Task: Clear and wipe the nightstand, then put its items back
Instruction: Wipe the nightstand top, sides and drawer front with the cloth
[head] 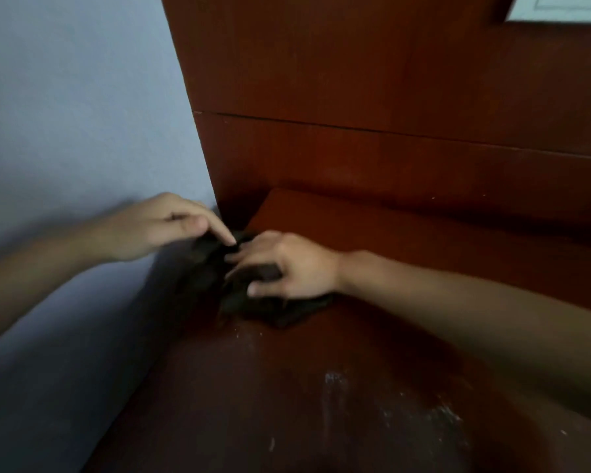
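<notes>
We see a dark crumpled cloth (253, 302) bunched at the left edge of the reddish-brown wooden nightstand top (372, 353), near its back corner. Right hand (287, 268) lies on top of it, fingers curled and clutching a fold. Left hand (157, 227) is blurred, index finger extended and touching the cloth's upper part; can't tell whether it grips anything. Pale dusty streaks (335, 380) show on the near surface. Red-brown wooden panel (355, 80) behind, grey-blue wall (65, 97) to the left.
</notes>
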